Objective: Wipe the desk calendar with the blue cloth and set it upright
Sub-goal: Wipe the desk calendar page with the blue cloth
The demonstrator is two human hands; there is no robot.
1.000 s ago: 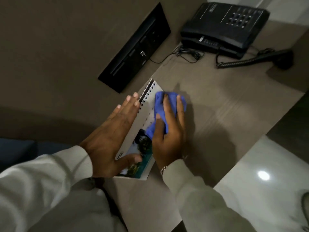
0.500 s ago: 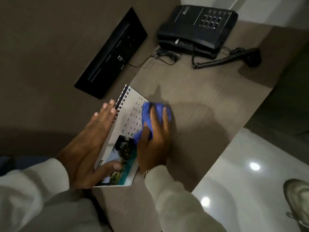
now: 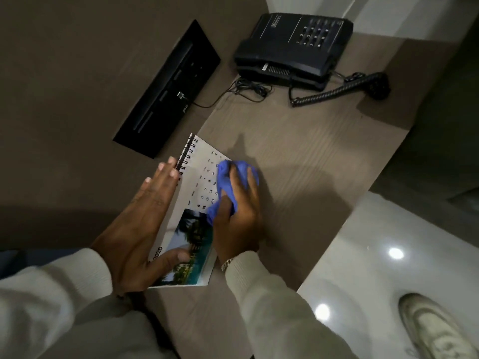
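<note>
The desk calendar [image 3: 197, 185], white with a black spiral binding and a beach photo, lies flat on the brown desk [image 3: 305, 151]. My left hand [image 3: 140, 224] rests flat along its left edge, fingers straight and thumb pressed on the photo. My right hand [image 3: 238, 216] holds the bunched blue cloth [image 3: 225, 185] against the calendar's right side, over the date grid. Part of the grid and the calendar's right edge are hidden under the cloth and hand.
A black desk phone [image 3: 295, 45] sits at the back, its handset [image 3: 373, 85] off the cradle on a coiled cord. A black socket panel [image 3: 168, 86] is set in the wall on the left. The desk edge drops to white floor at right, where a shoe [image 3: 435, 330] shows.
My right hand with the cloth has slid from the calendar's top near the binding down to its right side. More of the date grid shows. The left hand stays in place.
</note>
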